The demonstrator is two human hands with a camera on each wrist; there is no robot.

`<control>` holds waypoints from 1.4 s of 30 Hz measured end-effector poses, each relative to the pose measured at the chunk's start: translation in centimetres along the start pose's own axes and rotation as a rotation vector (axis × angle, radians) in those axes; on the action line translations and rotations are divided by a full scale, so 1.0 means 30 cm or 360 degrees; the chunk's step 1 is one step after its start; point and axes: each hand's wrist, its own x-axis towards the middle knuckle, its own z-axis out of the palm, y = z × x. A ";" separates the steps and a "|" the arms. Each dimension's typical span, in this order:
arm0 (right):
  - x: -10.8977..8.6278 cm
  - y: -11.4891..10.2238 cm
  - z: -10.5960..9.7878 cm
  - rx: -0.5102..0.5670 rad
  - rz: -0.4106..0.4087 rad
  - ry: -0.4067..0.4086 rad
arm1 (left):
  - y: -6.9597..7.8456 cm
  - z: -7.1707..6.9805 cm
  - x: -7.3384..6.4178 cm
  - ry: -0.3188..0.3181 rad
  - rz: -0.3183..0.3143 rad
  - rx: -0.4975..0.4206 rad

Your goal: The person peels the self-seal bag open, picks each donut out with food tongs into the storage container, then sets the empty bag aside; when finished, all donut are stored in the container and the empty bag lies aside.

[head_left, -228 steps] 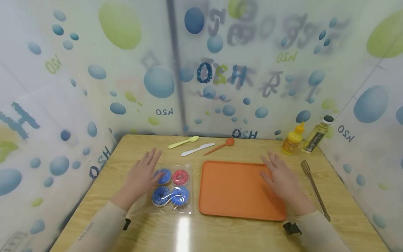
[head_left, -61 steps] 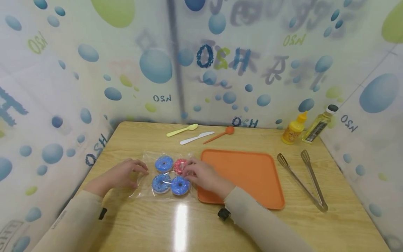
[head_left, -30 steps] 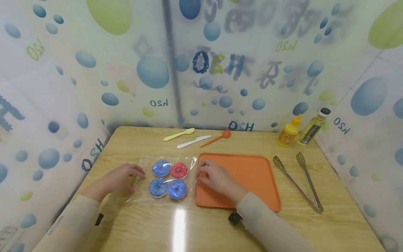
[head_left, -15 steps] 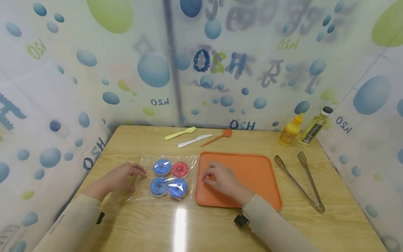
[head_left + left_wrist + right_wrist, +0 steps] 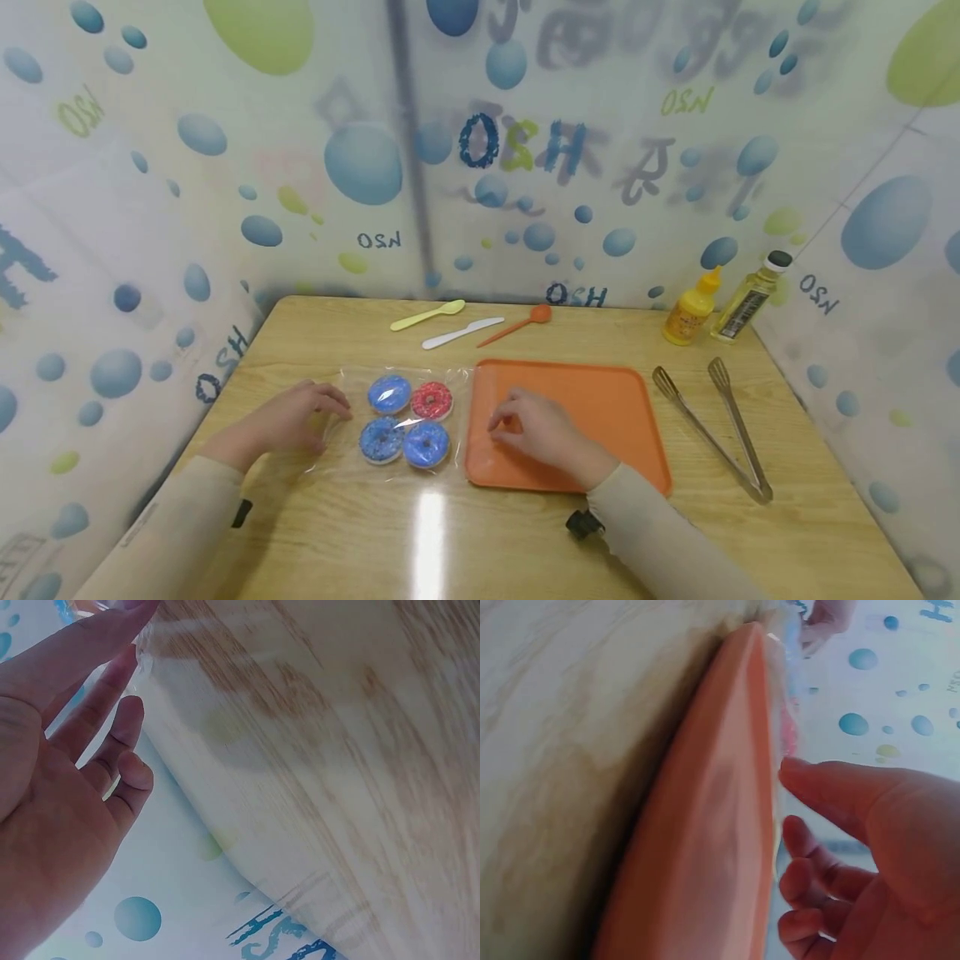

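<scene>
A clear plastic bag (image 5: 348, 450) lies flat on the table with several toy doughnuts inside. One is a red doughnut (image 5: 432, 402); the others are blue, such as the speckled doughnut (image 5: 382, 439) at front left. My left hand (image 5: 296, 417) pinches the bag's left edge; in the left wrist view the thumb and forefinger come together at the crinkled plastic (image 5: 147, 656). Over the left part of an orange tray (image 5: 600, 417) is my right hand (image 5: 543, 433), its fingers loosely bent. The right wrist view shows a gap between thumb and fingers, with nothing held there.
Metal tongs (image 5: 750, 450) lie spread to the right of the tray. Behind the bag and tray are a yellow spoon (image 5: 427, 316), a white knife (image 5: 462, 333) and an orange spoon (image 5: 517, 325). A yellow squeeze bottle (image 5: 687, 315) and an oil bottle (image 5: 746, 304) stand at back right.
Both hands were spread over the doughnuts and tray at first. My left hand went to the bag's left edge; my right hand reached across the bag, then drew back rightward over the tray.
</scene>
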 end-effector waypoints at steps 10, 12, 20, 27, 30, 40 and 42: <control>0.021 -0.042 -0.032 0.0034 0.0233 0.0066 | 0.017 0.000 0.002 0.0019 0.0036 0.0023; 0.029 -0.053 -0.028 0.0004 0.0215 0.0062 | 0.017 0.003 0.003 0.0023 0.0039 0.0030; 0.060 -0.069 0.021 -0.0075 0.0176 0.0031 | 0.027 0.006 0.006 0.0043 0.0025 0.0051; 0.064 -0.055 0.050 -0.0151 0.0125 0.0048 | 0.090 -0.015 0.021 0.0196 -0.0020 0.0103; 0.059 -0.049 0.057 -0.0158 0.0124 0.0061 | 0.120 -0.021 0.034 0.0249 -0.0055 0.0104; 0.053 -0.053 0.067 -0.0179 0.0197 0.0013 | 0.215 0.013 0.118 0.0326 0.0038 0.0003; 0.053 -0.057 0.065 -0.0167 0.0220 0.0003 | 0.230 0.022 0.135 0.0325 0.0053 -0.0032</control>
